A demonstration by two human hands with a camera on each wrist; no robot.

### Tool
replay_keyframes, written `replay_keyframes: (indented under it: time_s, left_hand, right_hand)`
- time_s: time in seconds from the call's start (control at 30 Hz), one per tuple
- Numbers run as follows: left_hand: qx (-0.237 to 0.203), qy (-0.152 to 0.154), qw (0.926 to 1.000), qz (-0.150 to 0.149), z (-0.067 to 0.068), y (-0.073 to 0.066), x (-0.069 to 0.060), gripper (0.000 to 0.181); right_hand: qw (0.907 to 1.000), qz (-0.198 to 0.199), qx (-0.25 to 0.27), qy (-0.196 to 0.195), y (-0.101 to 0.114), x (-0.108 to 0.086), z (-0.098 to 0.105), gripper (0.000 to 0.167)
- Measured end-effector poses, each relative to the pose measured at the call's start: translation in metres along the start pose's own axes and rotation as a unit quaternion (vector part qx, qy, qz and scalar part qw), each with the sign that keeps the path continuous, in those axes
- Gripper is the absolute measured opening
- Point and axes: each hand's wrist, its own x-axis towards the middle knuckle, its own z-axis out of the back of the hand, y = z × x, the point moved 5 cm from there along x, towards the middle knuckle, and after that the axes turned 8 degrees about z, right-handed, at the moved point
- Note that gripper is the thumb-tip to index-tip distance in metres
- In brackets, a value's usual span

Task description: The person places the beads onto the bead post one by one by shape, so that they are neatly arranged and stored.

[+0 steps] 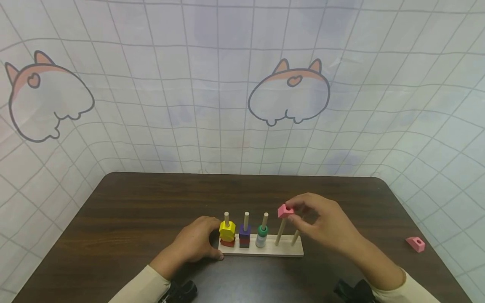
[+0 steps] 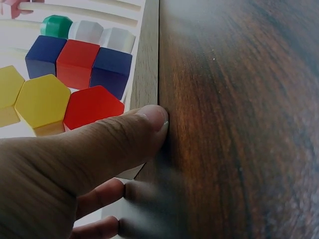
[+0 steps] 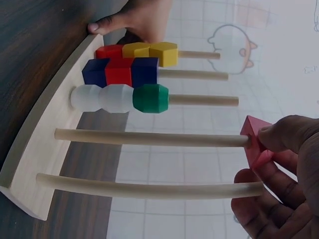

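Note:
A wooden peg stand (image 1: 273, 251) with a row of upright pegs stands on the table. My left hand (image 1: 195, 240) grips its left end, thumb (image 2: 149, 119) on the front edge. At the top of the fourth peg (image 3: 149, 138), my right hand (image 1: 329, 221) pinches a pink block (image 3: 254, 142) between thumb and fingers; the peg tip meets the block's hole. Two yellow hexagonal beads (image 3: 163, 54) sit over a red one on the first peg. Blue, red and blue cubes (image 3: 119, 72) fill the second. The third bears a green bead (image 3: 150, 98) above two white ones.
Another pink block (image 1: 416, 244) lies near the table's right edge. Beyond the fourth peg, the bare fifth peg (image 3: 149, 189) reaches up beside my right fingers. A wall cloth (image 1: 212, 105) with a grid pattern hangs behind the dark wooden table (image 1: 151, 198).

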Motion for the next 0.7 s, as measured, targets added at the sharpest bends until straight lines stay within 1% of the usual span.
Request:
replay_keyframes:
  time_s: [0.17, 0.23, 0.33, 0.47, 0.6, 0.7]
  left_hand:
    - [-0.002, -0.002, 1.0, -0.003, -0.001, 0.0, 0.001, 0.067]
    - [-0.001, -0.002, 1.0, -0.002, -0.001, 0.0, 0.002, 0.068]
    - [0.001, 0.0, 1.0, 0.0, -0.001, 0.0, 0.002, 0.068]
    - [0.001, 0.001, 1.0, 0.0, 0.0, -0.002, 0.002, 0.068]
    - [-0.001, 0.001, 1.0, -0.001, 0.0, -0.002, 0.001, 0.068]
    - [-0.001, 0.002, 1.0, 0.0, 0.0, -0.002, 0.001, 0.068]
  right_hand:
    - [0.9999, -0.001, 0.007, 0.016, -0.004, -0.006, -0.005, 0.038]
    - [0.9996, -0.012, 0.014, 0.02, -0.007, -0.009, -0.009, 0.039]
    - [0.9976, -0.056, 0.022, 0.033, -0.014, -0.016, -0.017, 0.036]
    - [0.9912, -0.12, 0.035, 0.044, -0.025, -0.025, -0.026, 0.036]
    - [0.9853, -0.156, 0.054, 0.043, -0.033, -0.032, -0.034, 0.036]
    - [0.9812, -0.169, 0.072, 0.06, -0.039, -0.038, -0.042, 0.029]
